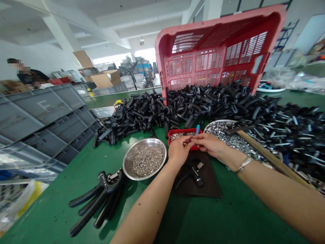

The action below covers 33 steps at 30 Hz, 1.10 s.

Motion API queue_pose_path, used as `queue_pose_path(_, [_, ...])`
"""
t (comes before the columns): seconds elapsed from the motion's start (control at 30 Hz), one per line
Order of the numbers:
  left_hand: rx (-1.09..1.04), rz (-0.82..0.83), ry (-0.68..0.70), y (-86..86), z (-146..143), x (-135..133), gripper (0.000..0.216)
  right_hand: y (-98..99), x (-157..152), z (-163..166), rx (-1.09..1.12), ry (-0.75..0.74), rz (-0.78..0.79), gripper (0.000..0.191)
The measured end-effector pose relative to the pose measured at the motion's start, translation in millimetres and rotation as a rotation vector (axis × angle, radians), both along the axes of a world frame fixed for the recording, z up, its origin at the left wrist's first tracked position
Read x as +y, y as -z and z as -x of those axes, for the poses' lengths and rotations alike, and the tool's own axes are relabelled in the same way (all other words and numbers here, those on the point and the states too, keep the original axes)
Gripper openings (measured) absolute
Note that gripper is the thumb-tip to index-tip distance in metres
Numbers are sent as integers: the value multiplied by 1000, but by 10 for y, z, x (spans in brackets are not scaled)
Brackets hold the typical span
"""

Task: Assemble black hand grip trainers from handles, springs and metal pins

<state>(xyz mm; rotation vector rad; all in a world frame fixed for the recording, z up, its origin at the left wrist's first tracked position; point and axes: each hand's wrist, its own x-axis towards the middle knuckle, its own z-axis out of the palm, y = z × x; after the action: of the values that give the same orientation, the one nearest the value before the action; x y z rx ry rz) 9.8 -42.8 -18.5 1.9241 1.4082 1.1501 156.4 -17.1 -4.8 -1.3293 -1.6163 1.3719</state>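
My left hand (pixel 178 149) and my right hand (pixel 210 145) meet fingertip to fingertip, both pinched closed, over the near edge of a small red tray (pixel 173 131) of metal pins. What they pinch is too small and covered to name. A blue piece (pixel 197 129) sticks up just behind the fingers; whether it is held or stands in the tray I cannot tell. Below the hands, a black spring clamp (pixel 195 177) with a coil spring lies on a dark mat (pixel 214 189). Left of my left hand stands a steel bowl (pixel 127 171) of small metal rivets.
Several black clamps (pixel 101 198) lie stacked at front left. A hammer (pixel 266 152) rests across a dish of metal parts (pixel 220 130). Heaps of black handles (pixel 142 113) spread before a tipped red crate (pixel 194 64). Grey crates (pixel 45 115) stand left; a person (pixel 31 76) is beyond.
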Motion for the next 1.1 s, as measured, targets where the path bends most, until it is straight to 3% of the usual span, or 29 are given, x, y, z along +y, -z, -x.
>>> queue_pose_path(0.17, [84,-23,15,-8,17,-81,22,2,-169,-31,-21,8,5,35])
queue_pose_path(0.3, [97,35,-8,7,74,-161,20,5,-306,-155,-319,-21,-333,29])
queue_pose_path(0.43, [92,263,88,20,142,-304,18,9,-505,-311,-559,-71,-549,26])
queue_pose_path(0.53, [228,277,150,18,168,-398,18,35,-641,-383,-611,-94,-584,29])
queue_pose_path(0.73, [439,183,10,20,148,-462,18,137,-739,-461,-603,-15,-694,29])
queue_pose_path(0.97, [590,74,-26,10,101,-540,19,124,-827,-489,-579,-15,-683,29])
queue_pose_path(1.1, [748,50,23,9,73,-565,21,137,-834,-499,-558,18,-688,29])
